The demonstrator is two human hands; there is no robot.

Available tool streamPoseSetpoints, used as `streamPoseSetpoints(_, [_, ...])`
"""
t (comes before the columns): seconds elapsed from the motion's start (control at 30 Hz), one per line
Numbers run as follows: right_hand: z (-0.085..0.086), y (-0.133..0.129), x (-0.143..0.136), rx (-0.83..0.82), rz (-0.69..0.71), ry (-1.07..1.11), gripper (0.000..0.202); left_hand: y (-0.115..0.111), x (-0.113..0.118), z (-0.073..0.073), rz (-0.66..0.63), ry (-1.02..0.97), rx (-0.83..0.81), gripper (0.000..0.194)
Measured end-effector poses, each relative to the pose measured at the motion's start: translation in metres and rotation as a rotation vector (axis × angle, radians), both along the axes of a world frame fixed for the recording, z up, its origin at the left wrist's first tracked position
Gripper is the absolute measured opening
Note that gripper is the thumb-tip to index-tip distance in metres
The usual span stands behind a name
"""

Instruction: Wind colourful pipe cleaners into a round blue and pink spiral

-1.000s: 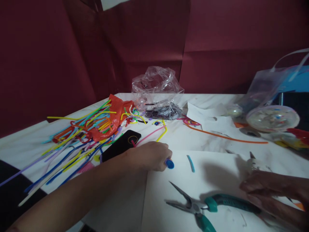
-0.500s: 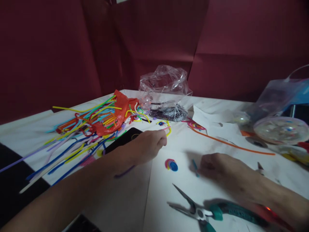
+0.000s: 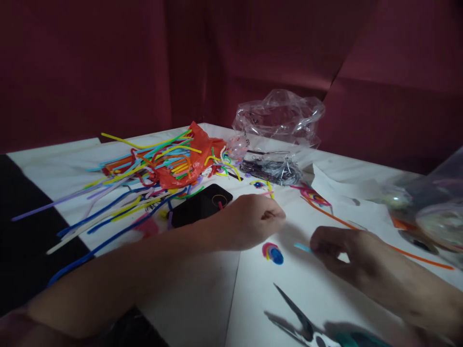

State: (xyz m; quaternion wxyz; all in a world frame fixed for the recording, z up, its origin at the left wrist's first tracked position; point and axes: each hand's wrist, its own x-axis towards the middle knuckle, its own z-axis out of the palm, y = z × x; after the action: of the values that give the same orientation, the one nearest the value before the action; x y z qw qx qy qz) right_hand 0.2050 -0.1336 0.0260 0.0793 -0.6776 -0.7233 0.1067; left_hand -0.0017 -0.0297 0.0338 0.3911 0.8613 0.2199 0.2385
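Light-blue stem piece caught narrowly between thumb and fingertips of the right hand, above or on the white paper, with one end poking out toward the left hand. Gripped near the other end, probably to leave the protruding tip in sight and free. Left hand curled narrow, knuckles up, just beyond the multicoloured coil; impossible to tell if holding anything, with the inside of the fingers hidden. Coil lying flat between both hands and the needle-nose pliers, blue part partly over pink, yellow and purple; perhaps set there for easy reach. Pliers resting with jaws spread and pointing away from the body, teal handles partly cut off by the lower edge of view, likely handy to either hand. Paper perhaps laid down as a plain, pale ground for spotting small pieces. To the left, loose coloured stems fanned over the bench, some bunched in red plastic wrapping, seemingly to keep colours together. Black slab with a ring mark beside the left forearm. Farther back, a clear plastic bag by dark wire-like strands. No readable brand, label or writing anywhere.
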Motion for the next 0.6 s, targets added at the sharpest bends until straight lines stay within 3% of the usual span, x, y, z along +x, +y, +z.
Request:
streamPoseSetpoints(0.17, [0.006, 0.004, -0.028, 0.194, 0.205, 0.108, 0.021, -0.005, 0.005, -0.004, -0.141, 0.093, -0.337, 0.013])
streamPoseSetpoints(0.27, [0.013, 0.007, -0.038, 0.262, 0.283, 0.109, 0.023, -0.003, 0.005, -0.004, -0.157, 0.109, -0.414, 0.004])
streamPoseSetpoints(0.4, [0.023, 0.01, -0.042, 0.303, 0.307, 0.15, 0.021, 0.002, 0.004, -0.004, -0.196, 0.138, -0.536, 0.007])
streamPoseSetpoints(0.6, [0.015, 0.015, -0.035, 0.438, 0.36, 0.124, 0.022, 0.004, 0.006, -0.008, -0.131, 0.074, -0.615, 0.01])
